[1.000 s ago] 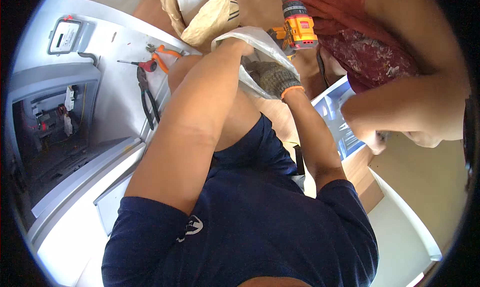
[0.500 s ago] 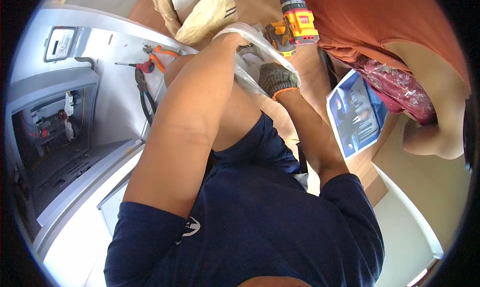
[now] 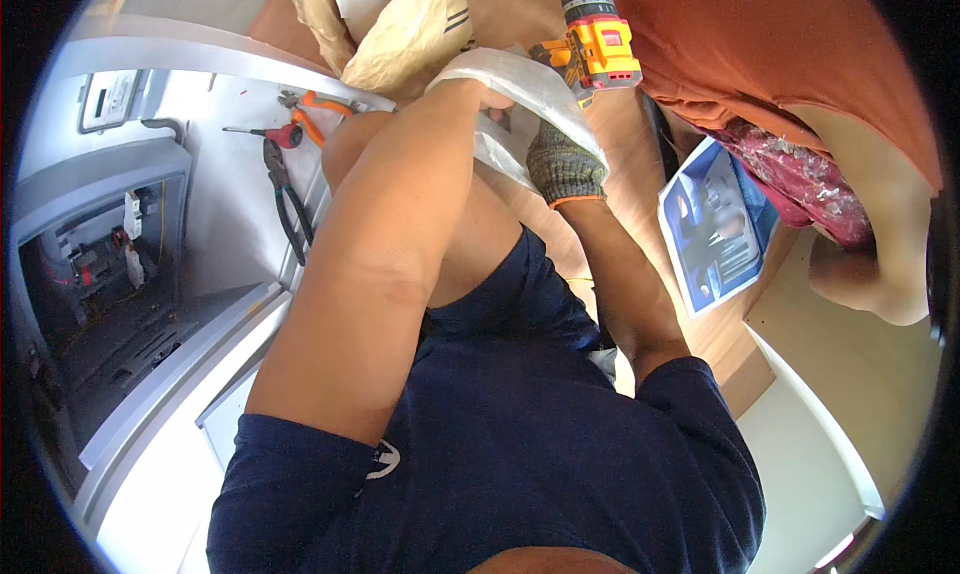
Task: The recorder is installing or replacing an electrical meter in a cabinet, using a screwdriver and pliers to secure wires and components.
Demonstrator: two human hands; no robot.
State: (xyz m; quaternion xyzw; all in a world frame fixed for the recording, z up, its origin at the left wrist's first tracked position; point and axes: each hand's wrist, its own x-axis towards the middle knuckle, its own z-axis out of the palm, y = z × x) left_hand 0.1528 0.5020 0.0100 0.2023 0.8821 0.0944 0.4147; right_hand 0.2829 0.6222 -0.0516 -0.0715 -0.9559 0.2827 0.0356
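Observation:
A whitish translucent plastic bag [image 3: 528, 77] lies gathered around my hands, its mouth spread open. My bare left hand [image 3: 497, 104] is inside the mouth; only a few fingertips show, and the forearm and bag hide the rest. My right hand [image 3: 565, 167], in a grey knit glove with an orange cuff, closes on the bag's right side, its fingertips hidden behind the plastic. Just beyond the bag stands a yellow and red cordless drill [image 3: 605, 54]. What the bag contains cannot be made out.
Pliers with orange handles [image 3: 318, 109], a screwdriver [image 3: 280, 134] and dark-handled pliers [image 3: 287, 199] lie at left, beside an open electrical box [image 3: 110, 244]. A crumpled brown paper bag [image 3: 405, 39] stands ahead. At right are a printed sheet [image 3: 715, 229] and a person in orange [image 3: 760, 44].
My gloved right hand has shifted slightly right and back toward me, coming partly out of the bag's mouth. The bag's rim has risen and folded over. Fingertips of my left hand now show.

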